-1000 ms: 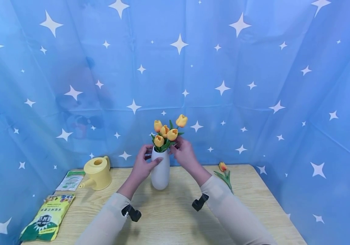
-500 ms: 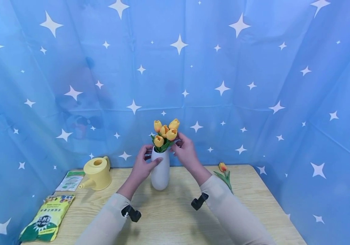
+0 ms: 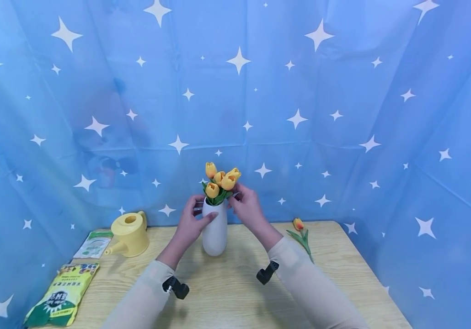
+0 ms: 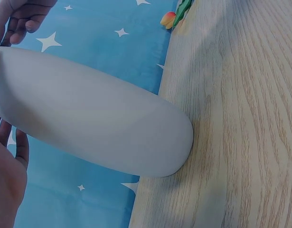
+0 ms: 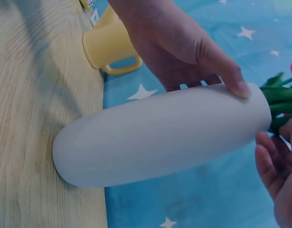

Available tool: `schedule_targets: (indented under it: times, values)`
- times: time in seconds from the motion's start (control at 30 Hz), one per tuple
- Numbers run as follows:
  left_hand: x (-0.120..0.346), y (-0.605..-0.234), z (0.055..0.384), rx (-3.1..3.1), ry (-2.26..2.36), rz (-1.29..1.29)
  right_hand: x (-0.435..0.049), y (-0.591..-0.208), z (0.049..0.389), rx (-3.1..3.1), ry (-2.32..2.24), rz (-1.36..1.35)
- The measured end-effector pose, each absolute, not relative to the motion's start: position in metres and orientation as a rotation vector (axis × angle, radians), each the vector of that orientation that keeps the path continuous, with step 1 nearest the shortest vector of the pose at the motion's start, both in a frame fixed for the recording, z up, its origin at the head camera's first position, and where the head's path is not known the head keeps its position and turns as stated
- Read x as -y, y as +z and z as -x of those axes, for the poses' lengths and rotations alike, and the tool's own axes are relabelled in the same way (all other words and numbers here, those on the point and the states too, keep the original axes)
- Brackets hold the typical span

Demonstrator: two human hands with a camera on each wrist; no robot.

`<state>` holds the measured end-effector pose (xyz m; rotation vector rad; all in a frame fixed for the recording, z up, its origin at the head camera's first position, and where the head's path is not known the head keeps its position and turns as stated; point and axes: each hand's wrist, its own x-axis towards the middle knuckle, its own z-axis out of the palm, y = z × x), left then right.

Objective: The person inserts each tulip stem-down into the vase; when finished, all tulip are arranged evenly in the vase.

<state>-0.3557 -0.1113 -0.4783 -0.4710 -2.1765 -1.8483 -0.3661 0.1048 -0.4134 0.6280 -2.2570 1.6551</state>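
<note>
A white vase stands upright on the wooden table, holding several yellow-orange tulips with green leaves. My left hand grips the vase near its rim, thumb across the front and fingers round the far side. At the mouth's right side, my right hand pinches a tulip among the stems; its fingertips are partly hidden by leaves. In the right wrist view, green stems emerge from the vase mouth beside the right fingers. The left wrist view shows mostly the vase body.
One loose orange tulip lies at the table's right, close to my right forearm. A yellow watering can stands at the back left, by a small white-green packet. Nearer lies a yellow-green bag. A starry blue curtain hangs behind.
The tulip at the right has come down and leftward, closer to the other blooms. My right hand has stayed by the vase mouth, and my left hand has kept its grip.
</note>
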Motion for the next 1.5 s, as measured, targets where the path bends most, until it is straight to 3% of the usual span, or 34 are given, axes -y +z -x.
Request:
schedule_targets:
  times: [0.63,1.5]
  values:
    - [0.114,-0.48,0.356,2.179,-1.84,0.453,-0.125,-0.424,0.359,2.229,1.741,-0.569]
    - [0.11,-0.48,0.356,2.169,-1.846,0.459,-0.306,-0.511,0.312,2.484,1.408,-0.029]
